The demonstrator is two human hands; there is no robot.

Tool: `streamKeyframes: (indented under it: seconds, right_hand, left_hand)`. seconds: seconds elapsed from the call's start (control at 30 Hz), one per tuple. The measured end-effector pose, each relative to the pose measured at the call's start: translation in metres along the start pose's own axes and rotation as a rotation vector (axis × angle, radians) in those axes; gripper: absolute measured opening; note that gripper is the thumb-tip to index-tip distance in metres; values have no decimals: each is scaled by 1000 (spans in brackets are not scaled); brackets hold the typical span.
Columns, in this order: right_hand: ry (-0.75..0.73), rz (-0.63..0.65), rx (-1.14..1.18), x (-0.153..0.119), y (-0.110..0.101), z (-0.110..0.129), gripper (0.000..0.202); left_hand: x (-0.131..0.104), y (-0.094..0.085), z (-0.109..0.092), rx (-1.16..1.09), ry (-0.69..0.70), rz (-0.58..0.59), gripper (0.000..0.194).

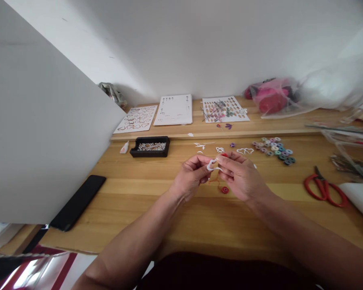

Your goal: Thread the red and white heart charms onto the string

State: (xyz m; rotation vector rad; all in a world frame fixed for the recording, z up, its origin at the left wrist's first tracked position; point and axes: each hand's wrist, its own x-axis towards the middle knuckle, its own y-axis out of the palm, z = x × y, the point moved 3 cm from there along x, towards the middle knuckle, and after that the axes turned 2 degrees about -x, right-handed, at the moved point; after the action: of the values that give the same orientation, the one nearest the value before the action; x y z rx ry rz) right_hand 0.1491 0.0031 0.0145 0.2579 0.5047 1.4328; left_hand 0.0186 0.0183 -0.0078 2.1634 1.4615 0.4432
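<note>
Both hands meet above the middle of the wooden table. Between the fingers of my left hand [191, 177] is a white curved cutout [211, 165], thin like card, with an open outline. My right hand [243, 177] pinches the same cutout from the other side. A small red piece shows at the right fingertips; its kind is hard to make out. Below the hands a red thread bobbin [225, 189] lies on the table, with loose orange-red thread beside it. Just behind them lie more white cutouts [245, 151] and a small purple bobbin [232, 145].
Coloured bobbins [274, 147] cluster to the right, near red-handled scissors [325, 189]. Leftward are a black tray [149, 147] of beads, a small glue bottle [124, 148] and a black phone [78, 202]. Patterned sheets [174, 109] and plastic bags [275, 96] sit on the raised back ledge.
</note>
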Motion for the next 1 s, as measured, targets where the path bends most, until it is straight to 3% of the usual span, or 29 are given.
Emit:
streamKeyframes:
  seconds: [0.37,0.7,1.0]
  right_hand:
    - [-55,-59,-59,6,-2,-2,33]
    - [9,-56,-69,9,-5,-5,36]
    - [-23,-101,-29,8,-1,-6,34]
  left_hand:
    - [0,2,6,-17,-17,-77,31]
    - [0,-1,2,35,-22,-119,30]
    - [-2,4,13,-27,-16,-140,28]
